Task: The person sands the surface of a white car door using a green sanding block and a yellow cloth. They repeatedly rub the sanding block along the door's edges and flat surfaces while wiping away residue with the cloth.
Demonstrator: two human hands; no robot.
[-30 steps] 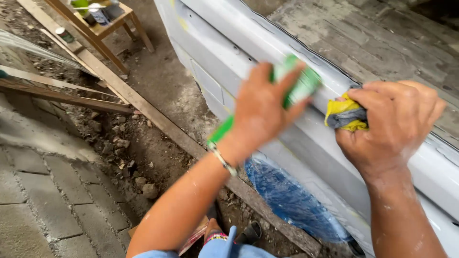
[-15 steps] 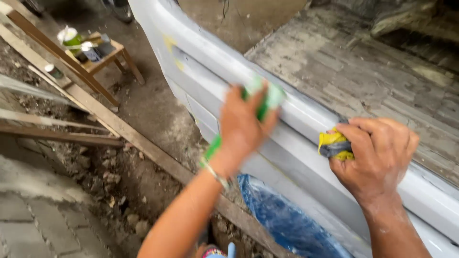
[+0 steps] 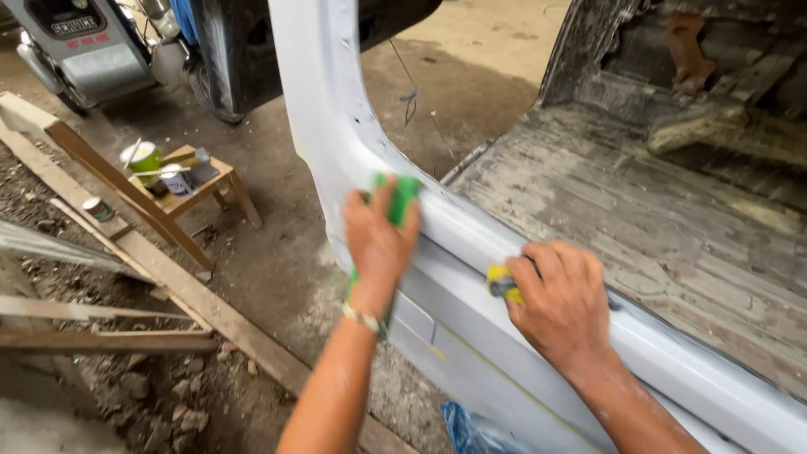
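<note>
Your left hand (image 3: 380, 244) lies flat against the grey-primed body panel (image 3: 471, 336), fingers closed over a green flexible pad (image 3: 402, 195) whose upper end shows above your fingertips and whose lower end trails past your wrist. Your right hand (image 3: 561, 304) is clenched around a small yellow block (image 3: 501, 282), pressed to the same panel just below its rounded top rail (image 3: 471, 240).

In my judgement, good work here calls for even pressure. Keep the pad flat where the panel is flat, and let it bend where the rail curves up into the pillar above your left hand. Follow the long pressed ridges rather than crossing them, or you risk cutting through on the edges.

The panel is matt and chalky, with a shallow recessed rectangle below your left wrist. Beyond your right hand lies a worn, ribbed truck bed floor (image 3: 639, 210), scuffed and pale. Well off to the left of your left hand stands a small wooden stool (image 3: 220, 178) bearing tins (image 3: 145, 157), beside rough timber planks (image 3: 168, 273) on dirt and rubble. Blue plastic sheeting (image 3: 471, 424) is crumpled below your forearms.
</note>
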